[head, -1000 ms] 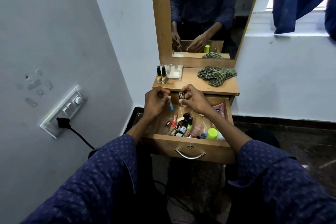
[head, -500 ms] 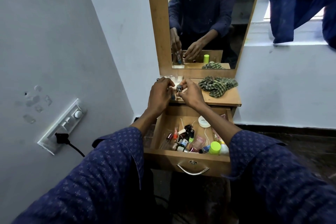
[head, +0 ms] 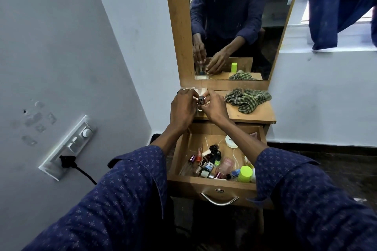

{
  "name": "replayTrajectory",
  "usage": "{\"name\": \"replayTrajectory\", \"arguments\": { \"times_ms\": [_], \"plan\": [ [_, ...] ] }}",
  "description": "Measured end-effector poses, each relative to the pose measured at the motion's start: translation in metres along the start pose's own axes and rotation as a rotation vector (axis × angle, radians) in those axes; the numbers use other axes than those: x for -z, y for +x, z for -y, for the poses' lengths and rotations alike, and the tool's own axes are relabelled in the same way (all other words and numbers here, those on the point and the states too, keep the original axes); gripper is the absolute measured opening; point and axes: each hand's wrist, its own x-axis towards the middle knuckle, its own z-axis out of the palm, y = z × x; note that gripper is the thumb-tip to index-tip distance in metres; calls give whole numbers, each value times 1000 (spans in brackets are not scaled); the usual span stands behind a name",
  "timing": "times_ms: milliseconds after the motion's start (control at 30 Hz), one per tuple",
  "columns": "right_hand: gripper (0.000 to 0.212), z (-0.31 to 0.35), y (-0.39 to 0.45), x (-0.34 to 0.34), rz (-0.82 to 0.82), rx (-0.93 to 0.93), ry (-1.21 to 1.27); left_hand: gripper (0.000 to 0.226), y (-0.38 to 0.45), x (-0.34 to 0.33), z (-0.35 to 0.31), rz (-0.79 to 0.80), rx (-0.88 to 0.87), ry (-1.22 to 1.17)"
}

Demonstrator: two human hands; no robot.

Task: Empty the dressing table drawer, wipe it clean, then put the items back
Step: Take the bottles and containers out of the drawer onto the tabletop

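The wooden drawer (head: 212,184) of the dressing table stands pulled open. Inside lie several small nail polish bottles (head: 208,161), a green-capped bottle (head: 245,173) and a white round tin (head: 231,141). Both my hands are on the left of the tabletop (head: 246,117). My right hand (head: 216,107) pinches a small dark-capped bottle (head: 201,100) that stands upright there. My left hand (head: 182,108) is curled beside it. The mirror shows its fingers round a small blue-capped bottle, which is hidden in the direct view.
A crumpled green checked cloth (head: 247,100) lies on the right of the tabletop. A clear plastic case (head: 193,89) sits behind my hands, below the mirror (head: 234,26). A switch panel with a black plug (head: 67,162) is on the left wall. A dark curtain (head: 336,6) hangs at the right.
Both hands rose from above the drawer to the left of the tabletop, carrying the two small bottles. My view tilted upward.
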Motion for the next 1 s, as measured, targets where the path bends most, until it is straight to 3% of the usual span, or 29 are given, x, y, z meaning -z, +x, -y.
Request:
{"name": "replayTrajectory", "arguments": {
  "times_ms": [300, 467, 600, 767, 1000],
  "plan": [
    [45, 0, -10, 15, 14, 19, -11, 18, -7, 7, -4, -48, -79, 42],
    [33, -1, -27, 31, 24, 74, -71, 17, -27, 6, -7, 28, -110, -24],
    [15, -14, -46, 42, 221, 142, -175, 13, -59, 0, -6, 230, -120, -98],
    [25, -40, -70, 48, 536, 194, -335, 16, -96, -15, 8, 386, -53, -18],
    [48, -59, -91, 41, 592, 247, -494, 28, -122, -31, 23, 481, 43, 142]
  ]
}}
